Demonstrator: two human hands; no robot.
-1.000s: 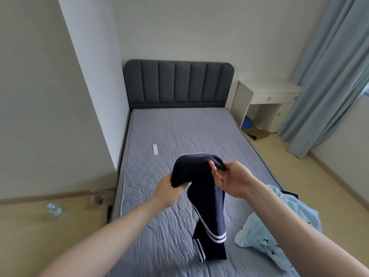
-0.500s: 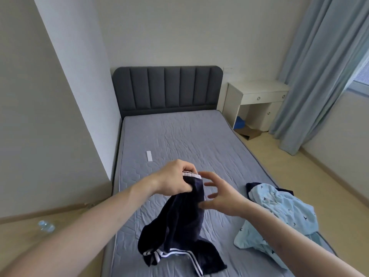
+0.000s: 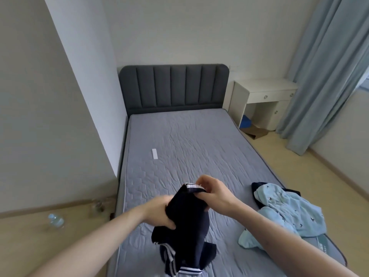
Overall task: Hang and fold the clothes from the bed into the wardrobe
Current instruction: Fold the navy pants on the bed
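Observation:
Dark navy trousers with white side stripes [image 3: 189,222] hang bunched over the near end of the grey mattress [image 3: 189,146]. My right hand [image 3: 215,192] pinches their white-edged waistband at the top. My left hand [image 3: 159,214] grips the fabric lower down on the left side. The trouser legs droop onto the mattress below my hands. A crumpled light blue garment with small dark prints [image 3: 285,214] lies on the bed's right side, over a dark piece of clothing [image 3: 257,188]. No wardrobe is in view.
A small white remote-like bar [image 3: 154,153] lies on the mattress. The dark padded headboard [image 3: 173,86] stands at the far end, with a white desk [image 3: 263,100] and blue curtains [image 3: 323,72] to the right. A plastic bottle [image 3: 56,219] lies on the floor at left.
My right hand has closed onto the waistband, which my left hand held before. My left hand has slid down to grip the fabric lower. The trousers hang more bunched.

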